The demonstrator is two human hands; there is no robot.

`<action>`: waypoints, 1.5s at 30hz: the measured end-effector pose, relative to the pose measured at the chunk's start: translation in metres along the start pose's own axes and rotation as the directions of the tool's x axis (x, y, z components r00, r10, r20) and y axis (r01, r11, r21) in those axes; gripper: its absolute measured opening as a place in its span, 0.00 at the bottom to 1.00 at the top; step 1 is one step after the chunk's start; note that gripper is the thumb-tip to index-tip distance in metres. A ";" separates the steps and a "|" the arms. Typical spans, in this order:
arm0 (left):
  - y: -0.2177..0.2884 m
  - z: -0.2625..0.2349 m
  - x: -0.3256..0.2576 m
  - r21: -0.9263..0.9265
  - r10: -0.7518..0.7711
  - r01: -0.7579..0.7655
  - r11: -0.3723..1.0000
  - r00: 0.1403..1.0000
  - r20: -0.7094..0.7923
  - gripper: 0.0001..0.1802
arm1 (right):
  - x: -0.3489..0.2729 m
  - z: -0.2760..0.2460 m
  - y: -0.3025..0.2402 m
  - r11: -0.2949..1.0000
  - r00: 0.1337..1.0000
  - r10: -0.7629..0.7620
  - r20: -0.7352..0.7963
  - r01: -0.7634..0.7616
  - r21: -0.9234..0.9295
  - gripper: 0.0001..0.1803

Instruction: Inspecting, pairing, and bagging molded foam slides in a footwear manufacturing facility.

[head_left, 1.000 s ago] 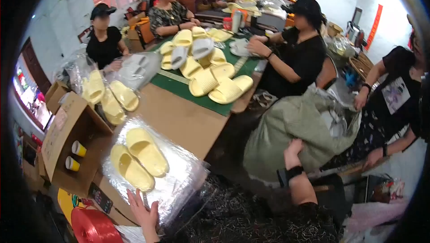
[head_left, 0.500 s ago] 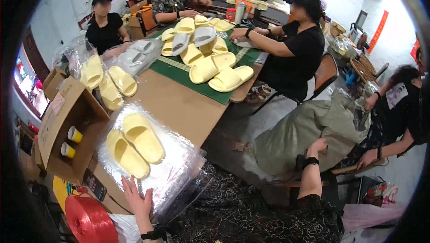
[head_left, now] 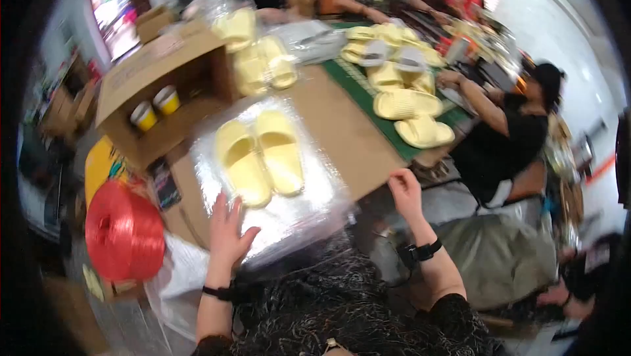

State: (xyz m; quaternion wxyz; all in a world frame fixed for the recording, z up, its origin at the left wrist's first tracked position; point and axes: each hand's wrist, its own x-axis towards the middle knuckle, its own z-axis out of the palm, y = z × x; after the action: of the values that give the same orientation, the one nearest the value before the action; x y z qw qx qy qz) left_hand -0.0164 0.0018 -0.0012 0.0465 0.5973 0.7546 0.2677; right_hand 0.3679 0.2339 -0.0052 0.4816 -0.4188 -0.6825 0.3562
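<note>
— Where are the hands?

— The left hand (head_left: 227,234) lies flat and open, fingers spread, on the clear plastic bag (head_left: 289,215); it grips nothing; the right hand (head_left: 405,192) is at the bag's right edge by the table (head_left: 342,133) corner, fingers loosely curled; whether it pinches the plastic I cannot tell.

— And the slippers?

— A yellow pair of slippers (head_left: 259,155) lies side by side inside that bag, just beyond the left hand; more yellow slippers (head_left: 407,103) sit farther up on the green mat (head_left: 355,83).

— What else is near?

— An open cardboard box (head_left: 154,70) on the left with two yellow cups (head_left: 156,106) in it; a red spool of twine (head_left: 123,231) beside the left forearm; a person in black (head_left: 506,139) sits at the right.
</note>
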 end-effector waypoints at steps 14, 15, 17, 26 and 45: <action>-0.024 0.012 -0.026 -0.105 0.002 -0.005 0.994 1.000 -0.029 0.43 | 0.009 0.230 -0.067 0.858 0.741 -0.273 0.613 0.475 -0.193 0.12; -0.025 0.011 -0.025 -0.114 -0.004 0.002 0.993 1.000 -0.023 0.42 | 0.006 0.228 -0.063 0.887 0.758 -0.285 0.587 0.440 -0.138 0.12; -0.026 0.011 -0.023 -0.129 -0.015 0.013 0.992 1.000 -0.015 0.41 | 0.009 0.228 -0.061 0.876 0.753 -0.363 0.549 0.477 -0.075 0.11; -0.027 0.013 -0.016 -0.193 -0.046 0.043 0.980 0.999 -0.009 0.39 | 0.040 0.165 -0.082 0.982 0.802 -0.181 0.570 0.178 0.062 0.06; 0.041 -0.045 0.054 -0.096 -0.226 0.213 0.972 0.962 -0.154 0.34 | 0.028 0.158 -0.054 0.975 0.724 -0.221 0.654 0.167 0.144 0.10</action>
State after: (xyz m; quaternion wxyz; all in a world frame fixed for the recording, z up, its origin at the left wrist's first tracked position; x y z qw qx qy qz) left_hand -0.0137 0.0417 0.0694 0.0372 0.4835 0.8063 0.3387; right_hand 0.1991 0.2252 0.0079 0.2564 -0.1721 -0.8352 0.4551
